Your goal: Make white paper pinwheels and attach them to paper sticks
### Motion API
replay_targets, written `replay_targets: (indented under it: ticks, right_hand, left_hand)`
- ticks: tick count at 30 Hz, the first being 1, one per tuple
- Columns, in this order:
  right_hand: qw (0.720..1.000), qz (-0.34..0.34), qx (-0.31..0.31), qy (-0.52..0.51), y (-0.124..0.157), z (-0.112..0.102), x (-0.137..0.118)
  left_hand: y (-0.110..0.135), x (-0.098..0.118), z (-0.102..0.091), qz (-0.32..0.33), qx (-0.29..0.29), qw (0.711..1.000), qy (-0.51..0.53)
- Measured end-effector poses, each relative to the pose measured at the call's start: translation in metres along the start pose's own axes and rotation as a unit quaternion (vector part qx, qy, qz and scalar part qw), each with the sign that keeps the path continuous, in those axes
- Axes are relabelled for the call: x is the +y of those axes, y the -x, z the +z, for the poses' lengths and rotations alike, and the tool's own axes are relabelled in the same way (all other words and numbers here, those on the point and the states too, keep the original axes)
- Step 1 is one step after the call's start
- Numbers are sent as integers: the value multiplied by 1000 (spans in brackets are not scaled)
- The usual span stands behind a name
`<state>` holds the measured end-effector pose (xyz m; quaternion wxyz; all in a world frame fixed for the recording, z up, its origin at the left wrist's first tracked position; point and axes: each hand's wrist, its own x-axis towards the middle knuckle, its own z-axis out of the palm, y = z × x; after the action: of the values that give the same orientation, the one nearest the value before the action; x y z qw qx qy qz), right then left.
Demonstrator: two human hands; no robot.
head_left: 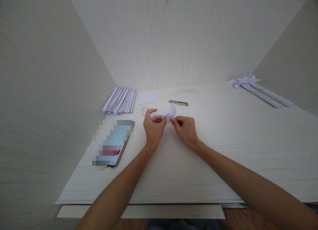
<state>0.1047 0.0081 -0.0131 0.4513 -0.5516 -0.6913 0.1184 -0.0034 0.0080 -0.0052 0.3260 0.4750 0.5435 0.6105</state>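
Note:
Between my hands is a small white paper pinwheel (172, 110), with one curled blade standing up. My left hand (153, 128) pinches it from the left with the thumb against curled fingers, the index finger raised. From the right, my right hand (185, 128) has thumb and fingertips closed at its middle. My fingers cover much of the folded paper, and whether a pin is there I cannot make out. Just beyond lie thread snips (179, 102) and a scatter of tiny gold-coloured pieces (143, 110).
Rolled paper sticks (120, 100) lie side by side at the back left, beside a square of white paper (147, 98). A phone (116, 143) rests nearer on the left. Finished-looking pinwheels (244, 81) on paper sticks (263, 94) lie back right. Walls enclose the white table (236, 137).

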Motion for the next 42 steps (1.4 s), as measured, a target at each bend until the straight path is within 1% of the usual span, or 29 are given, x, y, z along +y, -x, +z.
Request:
replay_targets:
  ticks: [18, 25, 31, 42]
  right_hand:
    - [1000, 0, 12, 1, 1, 1, 2]
    - [1000, 11, 13, 7, 0, 0, 2]
    - [1000, -4, -11, -6, -1, -1, 1]
    - [1000, 5, -14, -19, 0, -1, 1]
  left_hand:
    - [1, 2, 2, -3, 11, 1000, -10]
    - [1, 3, 0, -3, 15, 1000, -16]
    - [0, 2, 0, -5, 11, 1000, -8]
    - [0, 2, 0, -6, 6, 1000, -4]
